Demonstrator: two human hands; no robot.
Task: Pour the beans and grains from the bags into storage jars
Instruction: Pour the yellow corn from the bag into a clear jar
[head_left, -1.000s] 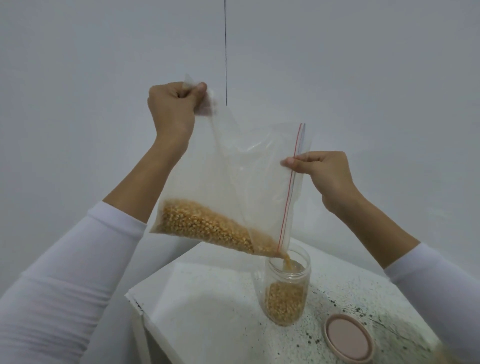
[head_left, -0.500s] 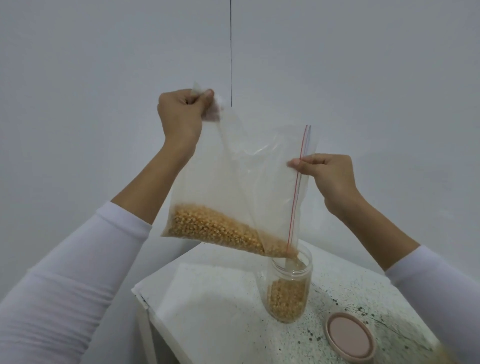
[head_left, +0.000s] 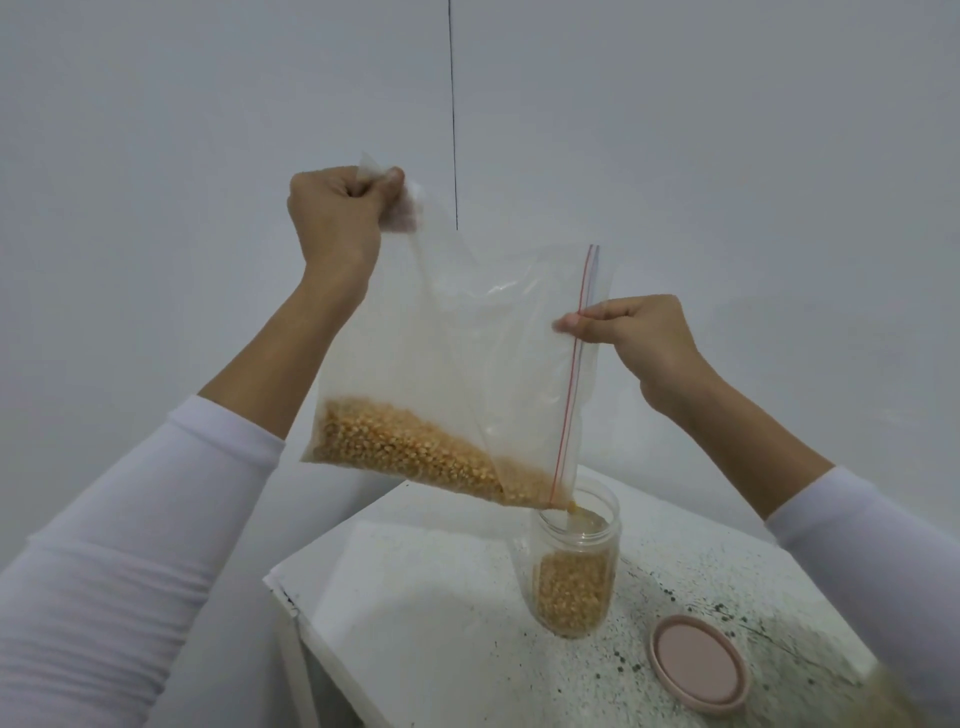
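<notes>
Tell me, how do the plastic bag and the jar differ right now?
The plastic bag is soft and is held tilted in the air by the left hand and the right hand; the jar is rigid and stands upright on the table. The bag's kernels lie along its low edge, sliding toward the corner; the jar's sit level, about half full. Both are see-through and hold yellow kernels.

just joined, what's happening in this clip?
A person is pouring yellow grains from a clear zip bag into an open jar on a speckled white table. The left hand grips the bag's raised bottom corner; the right hand pinches the zip edge, steering the low corner over the jar mouth. The jar looks about half full, and a good share of grains remains in the bag. A pink lid lies on the table beside the jar.
</notes>
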